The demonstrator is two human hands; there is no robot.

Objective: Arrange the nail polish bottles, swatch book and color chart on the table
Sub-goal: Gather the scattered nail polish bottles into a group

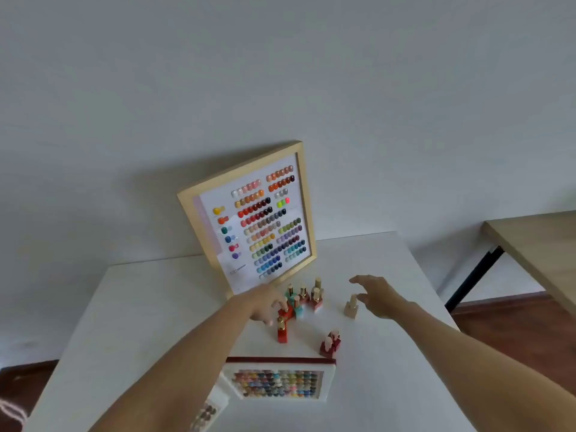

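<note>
Nearest, the swatch book (279, 381) lies open on the table (140, 322); beyond, left hand (265, 307) fingers the clustered nail polish bottles (300, 299), right hand (378, 296) spread by a beige bottle (351, 307); a careless nudge could topple them toward the leaning color chart (249, 216)

A single head-worn wide-angle view looks forward and steeply down over the white table (149, 310), close above it, wall filling the upper frame.

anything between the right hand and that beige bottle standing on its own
Nothing visible. The right hand is open just right of the beige bottle, with only bare white table between them. The bottle cluster stands off to the left.
</note>
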